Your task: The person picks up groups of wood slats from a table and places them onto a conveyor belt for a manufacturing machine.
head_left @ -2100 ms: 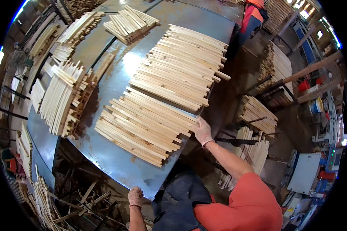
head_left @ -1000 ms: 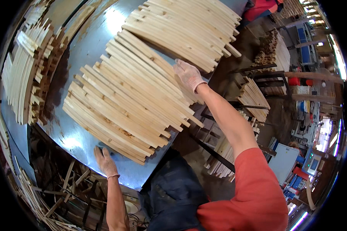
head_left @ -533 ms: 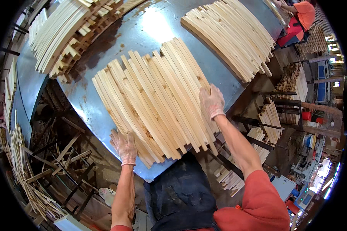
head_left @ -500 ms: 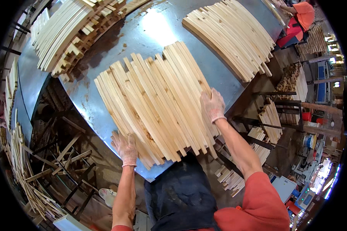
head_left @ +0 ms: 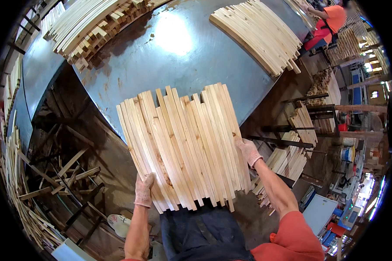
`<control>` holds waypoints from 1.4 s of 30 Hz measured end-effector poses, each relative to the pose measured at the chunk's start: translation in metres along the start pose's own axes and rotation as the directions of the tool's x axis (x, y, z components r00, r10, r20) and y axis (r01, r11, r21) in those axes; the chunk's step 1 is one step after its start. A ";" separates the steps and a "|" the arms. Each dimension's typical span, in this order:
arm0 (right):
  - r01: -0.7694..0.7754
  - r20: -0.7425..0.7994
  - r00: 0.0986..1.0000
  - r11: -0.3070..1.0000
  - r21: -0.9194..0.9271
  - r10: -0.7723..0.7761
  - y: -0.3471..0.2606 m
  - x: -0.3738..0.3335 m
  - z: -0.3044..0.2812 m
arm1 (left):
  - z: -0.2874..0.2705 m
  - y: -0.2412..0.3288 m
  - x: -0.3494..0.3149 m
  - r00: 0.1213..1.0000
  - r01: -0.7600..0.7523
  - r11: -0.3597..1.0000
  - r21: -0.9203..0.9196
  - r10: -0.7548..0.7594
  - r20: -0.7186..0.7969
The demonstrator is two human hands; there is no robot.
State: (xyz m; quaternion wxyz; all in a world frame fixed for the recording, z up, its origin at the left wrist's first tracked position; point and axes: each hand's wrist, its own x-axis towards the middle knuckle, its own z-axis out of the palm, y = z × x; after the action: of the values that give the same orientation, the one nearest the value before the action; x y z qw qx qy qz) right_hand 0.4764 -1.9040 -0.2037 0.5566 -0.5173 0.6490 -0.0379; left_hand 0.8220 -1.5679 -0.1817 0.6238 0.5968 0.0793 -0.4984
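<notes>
A side-by-side row of wooden strips (head_left: 185, 145) spans the space between my hands, its near ends close to my dark apron. My left hand (head_left: 144, 190), in a pale knit glove, clasps the row's left side near the lower end. On the opposite side my gloved right hand (head_left: 248, 152) presses in, thumb on top and the other fingers hidden below. The row overhangs the near edge of the metal table (head_left: 161, 69); whether its far end still rests there I cannot tell. Strip ends are uneven at both ends.
Another row of strips (head_left: 259, 35) lies at the table's far right, and a taller stack (head_left: 91, 30) at its far left. A person in orange (head_left: 333, 19) works at the back right. Racks with strips (head_left: 283, 167) stand to the right; loose scrap wood (head_left: 69, 178) lies left.
The row of strips has come off the tabletop toward my body, past the near edge. My left hand, flat beside the strips before, now grips their side; my right hand moved nearer with them.
</notes>
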 end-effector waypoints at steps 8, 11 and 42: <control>-0.071 0.158 0.987 0.951 0.301 0.024 -0.022 -0.002 0.022 | 0.002 0.007 0.005 0.994 0.107 0.982 0.155 -0.112 0.019; -0.093 0.200 0.979 0.946 0.311 0.031 -0.034 -0.010 0.017 | 0.004 0.007 -0.007 0.994 0.108 0.980 0.167 -0.105 -0.030; 0.425 0.792 0.477 0.889 0.172 -0.381 -0.272 -0.245 0.227 | -0.105 0.003 -0.401 0.541 -0.625 0.770 0.128 0.546 -0.640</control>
State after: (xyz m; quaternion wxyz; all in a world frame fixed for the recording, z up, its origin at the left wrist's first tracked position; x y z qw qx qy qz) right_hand 0.7825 -1.7353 0.0487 0.7517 -0.6272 0.1841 0.0878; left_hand 0.6800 -1.2704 0.0695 0.7203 0.6841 0.1129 -0.0188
